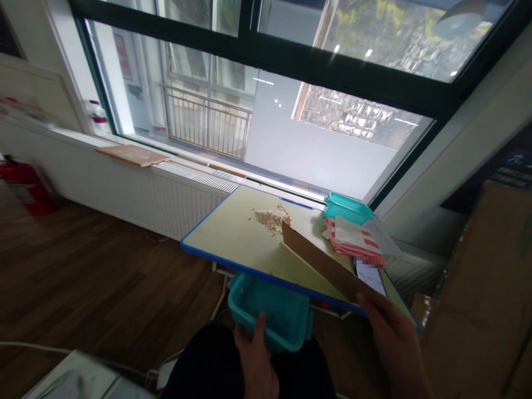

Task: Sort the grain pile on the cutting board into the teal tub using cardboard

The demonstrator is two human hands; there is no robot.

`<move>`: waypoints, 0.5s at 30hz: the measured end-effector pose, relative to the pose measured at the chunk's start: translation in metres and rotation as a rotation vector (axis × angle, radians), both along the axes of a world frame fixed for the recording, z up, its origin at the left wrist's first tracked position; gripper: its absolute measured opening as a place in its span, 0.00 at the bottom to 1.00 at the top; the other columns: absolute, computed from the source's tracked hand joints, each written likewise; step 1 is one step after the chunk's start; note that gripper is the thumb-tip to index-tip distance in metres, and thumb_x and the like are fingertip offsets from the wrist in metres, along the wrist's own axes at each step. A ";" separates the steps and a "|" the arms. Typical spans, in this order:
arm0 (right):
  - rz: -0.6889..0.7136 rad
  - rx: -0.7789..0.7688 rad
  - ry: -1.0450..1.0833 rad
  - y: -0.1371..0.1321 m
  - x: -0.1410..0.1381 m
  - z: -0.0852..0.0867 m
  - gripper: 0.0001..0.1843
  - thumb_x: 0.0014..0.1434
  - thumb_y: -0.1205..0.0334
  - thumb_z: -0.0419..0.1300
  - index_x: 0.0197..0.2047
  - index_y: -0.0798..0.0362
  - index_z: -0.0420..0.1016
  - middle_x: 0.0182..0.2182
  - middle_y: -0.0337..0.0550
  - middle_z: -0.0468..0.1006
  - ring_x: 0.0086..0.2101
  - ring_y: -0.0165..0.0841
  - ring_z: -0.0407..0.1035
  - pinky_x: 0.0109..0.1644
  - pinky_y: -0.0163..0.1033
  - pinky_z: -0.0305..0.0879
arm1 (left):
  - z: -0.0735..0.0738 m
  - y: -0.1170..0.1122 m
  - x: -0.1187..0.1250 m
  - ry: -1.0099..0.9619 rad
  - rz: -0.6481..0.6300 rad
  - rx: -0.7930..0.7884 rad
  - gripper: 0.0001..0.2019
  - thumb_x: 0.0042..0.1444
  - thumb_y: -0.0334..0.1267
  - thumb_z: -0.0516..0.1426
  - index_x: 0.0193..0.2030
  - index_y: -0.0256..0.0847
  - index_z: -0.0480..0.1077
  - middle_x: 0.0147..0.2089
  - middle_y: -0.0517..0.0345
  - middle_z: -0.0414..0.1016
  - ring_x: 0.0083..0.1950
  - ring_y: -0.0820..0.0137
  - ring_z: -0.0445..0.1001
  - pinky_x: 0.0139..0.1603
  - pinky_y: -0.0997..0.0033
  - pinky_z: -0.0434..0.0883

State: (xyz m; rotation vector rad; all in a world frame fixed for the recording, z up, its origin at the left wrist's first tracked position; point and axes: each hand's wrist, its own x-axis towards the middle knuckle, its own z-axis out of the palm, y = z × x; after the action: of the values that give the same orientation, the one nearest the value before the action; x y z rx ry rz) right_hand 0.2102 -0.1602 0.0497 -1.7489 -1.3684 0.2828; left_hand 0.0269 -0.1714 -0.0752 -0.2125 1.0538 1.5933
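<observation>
My left hand point(256, 354) is closed on the near rim of a teal plastic basin point(268, 302), thumb over the edge. The basin sits above my lap, just under the table's front edge. With my right hand point(388, 324) I grip the near end of a long strip of brown cardboard point(318, 260), stood on its edge across the table point(233, 238). The strip's far end touches a small heap of mixed pale and brown grains point(272, 218). A few loose grains lie near the front edge. What the basin holds, if anything, is too dark to make out.
At the table's right stand a second teal basin point(347, 208), a folded red-and-white cloth or bag point(355, 241) and a phone-like item point(369, 275). A large cardboard box point(477, 288) is on the right. Behind are a radiator point(174, 197) and window; a fire extinguisher point(27, 185) stands far left.
</observation>
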 end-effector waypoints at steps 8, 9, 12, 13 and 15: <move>-0.136 0.058 -0.245 -0.007 -0.011 -0.010 0.24 0.52 0.43 0.55 0.38 0.53 0.80 0.34 0.46 0.82 0.37 0.45 0.76 0.36 0.39 0.72 | 0.013 0.004 -0.025 0.085 0.152 -0.058 0.28 0.49 0.41 0.62 0.58 0.51 0.60 0.54 0.52 0.70 0.47 0.64 0.73 0.35 0.70 0.75; -0.133 0.078 -0.288 -0.007 -0.012 -0.010 0.24 0.52 0.43 0.55 0.38 0.53 0.81 0.32 0.46 0.82 0.34 0.44 0.76 0.33 0.38 0.72 | 0.013 0.004 -0.023 0.073 0.139 -0.051 0.29 0.49 0.41 0.62 0.58 0.51 0.59 0.54 0.52 0.70 0.47 0.64 0.73 0.36 0.69 0.75; -0.114 0.113 -0.434 -0.012 -0.017 -0.011 0.24 0.54 0.44 0.54 0.38 0.53 0.81 0.25 0.45 0.81 0.26 0.41 0.76 0.24 0.35 0.68 | 0.013 0.000 -0.013 0.045 0.084 -0.012 0.29 0.49 0.42 0.62 0.58 0.50 0.59 0.53 0.51 0.70 0.48 0.63 0.74 0.39 0.67 0.75; -0.114 0.126 -0.482 -0.014 -0.020 -0.010 0.24 0.56 0.44 0.53 0.39 0.53 0.81 0.24 0.46 0.80 0.24 0.40 0.75 0.23 0.35 0.67 | 0.013 -0.002 -0.009 0.035 0.064 -0.014 0.29 0.49 0.42 0.62 0.58 0.50 0.58 0.53 0.50 0.70 0.48 0.62 0.74 0.40 0.66 0.75; -0.120 0.145 -0.563 -0.019 -0.028 -0.009 0.24 0.58 0.45 0.52 0.39 0.54 0.81 0.21 0.46 0.79 0.21 0.39 0.74 0.21 0.34 0.65 | 0.013 -0.005 -0.003 0.039 0.032 -0.023 0.30 0.49 0.42 0.62 0.59 0.51 0.57 0.52 0.50 0.71 0.48 0.61 0.74 0.40 0.63 0.75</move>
State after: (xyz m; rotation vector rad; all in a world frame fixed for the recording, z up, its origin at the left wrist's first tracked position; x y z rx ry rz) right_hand 0.1821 -0.1797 0.0410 -1.8521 -1.6107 -0.3973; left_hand 0.0242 -0.1762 -0.0619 -0.2159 1.1039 1.6198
